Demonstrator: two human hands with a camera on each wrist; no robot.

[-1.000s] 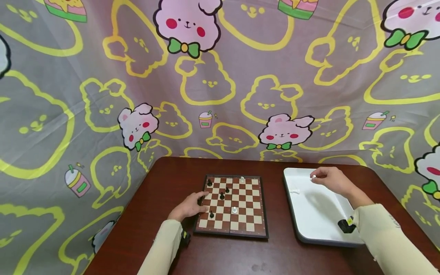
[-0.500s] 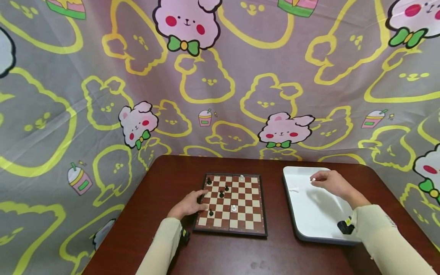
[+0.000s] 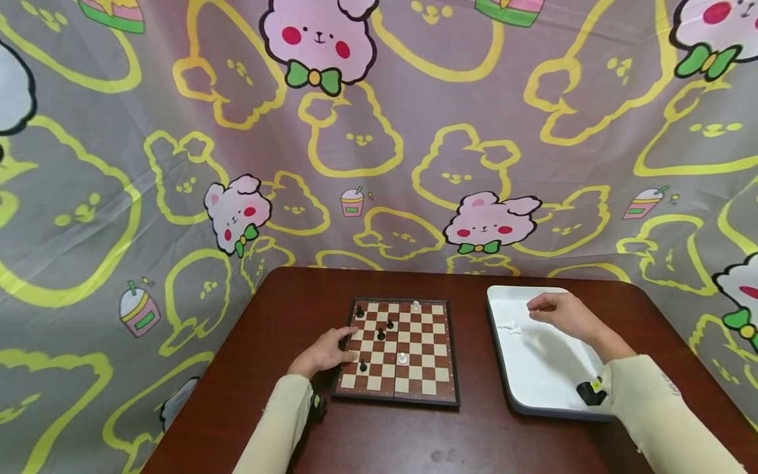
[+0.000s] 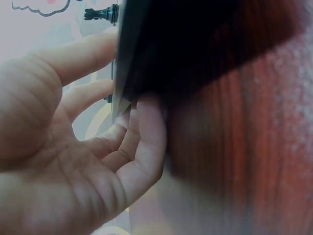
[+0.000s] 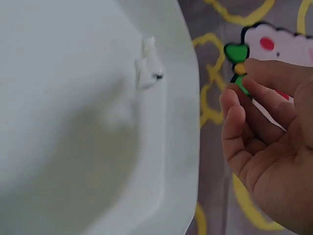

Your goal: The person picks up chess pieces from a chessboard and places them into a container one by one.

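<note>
My left hand (image 3: 324, 351) grips the left edge of the chessboard (image 3: 426, 375). In the left wrist view, thumb and forefinger reach over the board's edge while the other fingers curl against its side, near a black rook (image 4: 101, 13). Several black chess pieces, one of them a piece (image 3: 381, 334) near the middle, stand on the board. Two white ones stand there too, one at the far edge (image 3: 416, 305) and one nearer me (image 3: 402, 357). Over the white tray (image 3: 551, 382) hovers my right hand (image 3: 565, 315), fingers loosely bent, holding nothing. White chess pieces (image 5: 149, 66) lie together in the tray near its wall.
The board and the tray sit on a dark red-brown wooden table (image 3: 391, 441), with a strip of tabletop between them. A grey cloth (image 3: 379, 197) printed with cartoon animals hangs behind the table and along its sides.
The white chess piece pinched in my right hand has been let go and now lies in the tray beside the other. The left hand keeps its hold on the board.
</note>
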